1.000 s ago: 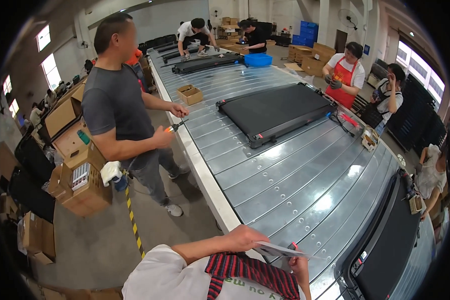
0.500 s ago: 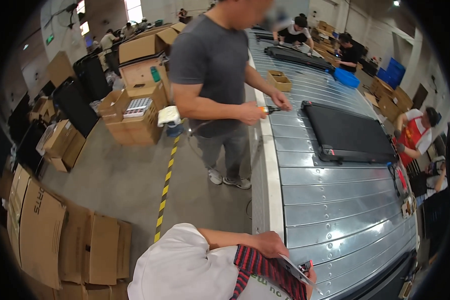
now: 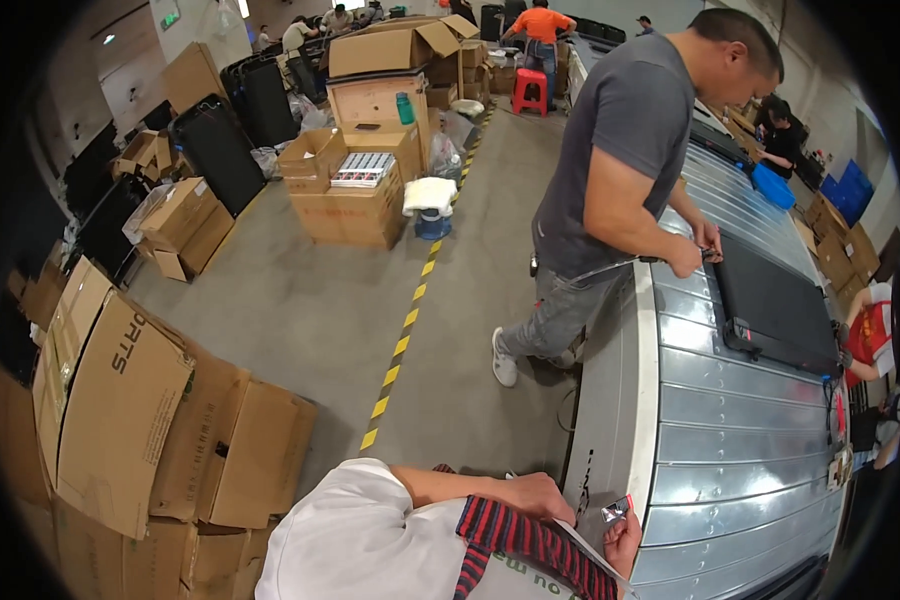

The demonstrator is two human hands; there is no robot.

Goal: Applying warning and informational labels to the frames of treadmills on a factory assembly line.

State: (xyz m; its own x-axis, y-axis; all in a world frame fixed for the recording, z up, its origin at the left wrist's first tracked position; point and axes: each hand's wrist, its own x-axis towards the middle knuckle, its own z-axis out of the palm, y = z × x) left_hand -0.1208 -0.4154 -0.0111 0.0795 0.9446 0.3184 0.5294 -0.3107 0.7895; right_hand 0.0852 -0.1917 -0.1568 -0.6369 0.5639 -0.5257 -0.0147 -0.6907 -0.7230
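My left hand (image 3: 538, 496) is closed in front of my white shirt, near the edge of the conveyor (image 3: 625, 400); a thin pale edge shows below it, and what its fingers hold is hidden. Between the fingers of my right hand (image 3: 624, 543) is a small flat packet (image 3: 617, 509) with a red edge and a dark, shiny face. Red-and-black striped fabric (image 3: 530, 535) lies across my front, between the forearm and the right hand.
Beside the conveyor a co-worker in grey (image 3: 630, 130) bends over a black treadmill deck (image 3: 775, 300), holding a tool. Another person in a red vest (image 3: 872, 335) stands across it. Cardboard boxes (image 3: 120, 400) stack up at my left, and yellow-black tape (image 3: 402, 350) marks the floor.
My view has swung left. My right hand has lifted the small packet into clearer sight. The white sheet seen by my hands is now mostly hidden. The co-worker in grey leans closer to the deck.
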